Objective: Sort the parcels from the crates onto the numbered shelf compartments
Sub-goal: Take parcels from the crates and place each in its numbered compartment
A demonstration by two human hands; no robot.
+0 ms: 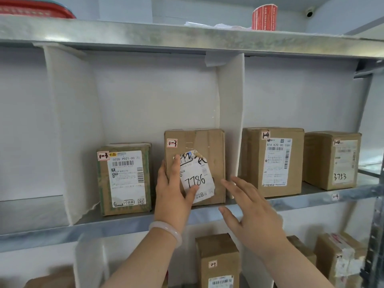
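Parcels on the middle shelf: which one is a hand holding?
The box marked 7786, standing against the white divider: it alone has the left hand gripping its left edge.

Your left hand (174, 190) and right hand (254, 215): both bare. Left forearm (143, 262) and right forearm (293, 267) bare as far as the bottom edge shows. On your left wrist, one bangle (166, 231): thick, smooth, rounded, milky white with a faint pink cast, slightly translucent, glossy.
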